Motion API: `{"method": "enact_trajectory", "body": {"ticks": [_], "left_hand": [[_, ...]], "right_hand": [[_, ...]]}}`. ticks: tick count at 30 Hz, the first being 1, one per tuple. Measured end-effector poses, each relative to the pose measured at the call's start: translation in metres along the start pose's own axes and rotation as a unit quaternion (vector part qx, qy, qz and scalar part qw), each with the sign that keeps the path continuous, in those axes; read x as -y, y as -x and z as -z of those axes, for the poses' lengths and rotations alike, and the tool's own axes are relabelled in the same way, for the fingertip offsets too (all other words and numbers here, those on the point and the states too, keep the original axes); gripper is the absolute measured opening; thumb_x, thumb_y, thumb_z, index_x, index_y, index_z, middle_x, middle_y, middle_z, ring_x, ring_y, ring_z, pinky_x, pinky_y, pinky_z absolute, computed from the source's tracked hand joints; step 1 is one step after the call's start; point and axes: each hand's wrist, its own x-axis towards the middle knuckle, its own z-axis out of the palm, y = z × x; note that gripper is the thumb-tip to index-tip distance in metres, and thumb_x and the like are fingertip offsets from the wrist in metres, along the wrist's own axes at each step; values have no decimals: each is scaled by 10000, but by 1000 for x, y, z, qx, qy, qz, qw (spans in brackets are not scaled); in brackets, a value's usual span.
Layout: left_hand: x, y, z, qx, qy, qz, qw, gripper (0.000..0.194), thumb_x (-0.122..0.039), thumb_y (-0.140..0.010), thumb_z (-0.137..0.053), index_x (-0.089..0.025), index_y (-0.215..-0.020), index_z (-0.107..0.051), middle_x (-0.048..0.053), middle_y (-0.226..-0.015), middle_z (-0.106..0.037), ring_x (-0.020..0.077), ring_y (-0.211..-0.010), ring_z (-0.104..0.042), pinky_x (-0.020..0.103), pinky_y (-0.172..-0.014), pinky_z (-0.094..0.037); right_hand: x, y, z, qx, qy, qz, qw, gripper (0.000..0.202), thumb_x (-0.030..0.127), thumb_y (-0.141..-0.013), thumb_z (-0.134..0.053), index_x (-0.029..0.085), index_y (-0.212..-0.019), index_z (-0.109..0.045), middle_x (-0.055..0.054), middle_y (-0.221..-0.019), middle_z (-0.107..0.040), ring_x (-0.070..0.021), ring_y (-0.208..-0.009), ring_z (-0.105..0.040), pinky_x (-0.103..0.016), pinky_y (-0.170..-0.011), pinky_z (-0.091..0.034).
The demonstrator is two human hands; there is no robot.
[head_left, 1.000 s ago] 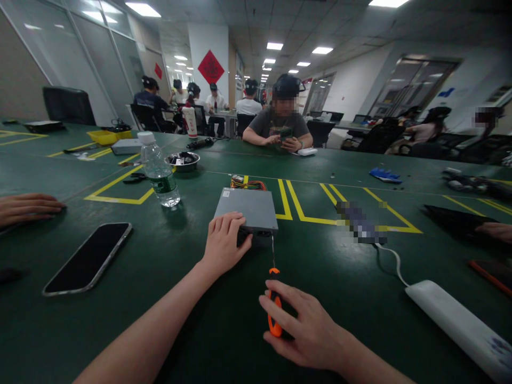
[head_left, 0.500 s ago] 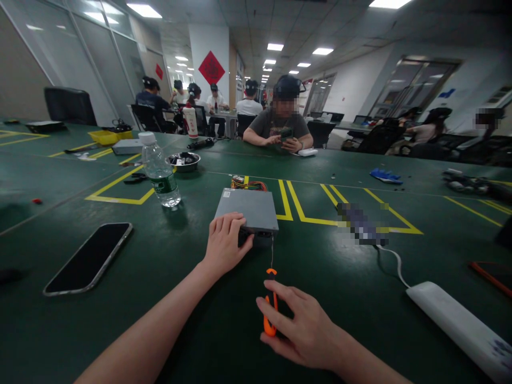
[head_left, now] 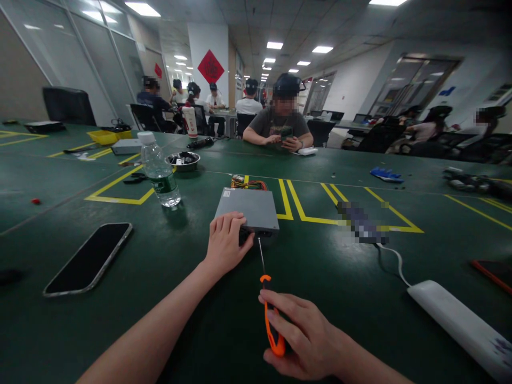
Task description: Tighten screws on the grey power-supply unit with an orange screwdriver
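A grey metal box [head_left: 254,207] with a bundle of coloured wires [head_left: 250,184] behind it lies on the green table [head_left: 192,341]. My left hand [head_left: 226,242] is closed over its front left corner, fingers on the top and thumb at the front face. Below and to the right, my right hand [head_left: 304,333] holds an orange and black screwdriver [head_left: 274,333] by the handle. The screwdriver's shaft points up and slightly left, its tip close to the lower front edge of the box. Whether the tip touches the box cannot be made out.
A water bottle [head_left: 162,173] and a metal bowl [head_left: 184,161] stand left of the box, with a phone [head_left: 90,258] nearer. To the right are a white power strip [head_left: 456,325] and its cable. A person [head_left: 276,120] sits across the table.
The screwdriver's tip has moved left and away from the box's right front corner, and its handle has tilted and come nearer with my right hand. My left hand has barely moved.
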Motion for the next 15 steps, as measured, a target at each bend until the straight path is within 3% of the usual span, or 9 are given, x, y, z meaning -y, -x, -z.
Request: {"method": "enact_trajectory", "body": {"ticks": [7,15], "left_hand": [[0,0,0,4,1,5,1000,256,-331,-787,-552,-204,-1001,-492,91,-1108,-565,259,-1028,-482,426,-865,-349],[0,0,-1,4,3,11,1000,268,-333,-777,-560,-206,-1003,-494,88,-1110,-563,262,-1022,-478,433,-866,-347]], "right_hand": [[1,-5,-5,37,-7,-27,999,347,282,-884,-447,65,-1152,-408,-230,-1122,-566,-240,-1041,-580,-332,-827,-506],[-3,-8,-3,34,1,-50,998,323,298,-897,-425,85,-1139,-418,-218,-1119,-572,-227,-1064,-566,-314,-819,-510]]}}
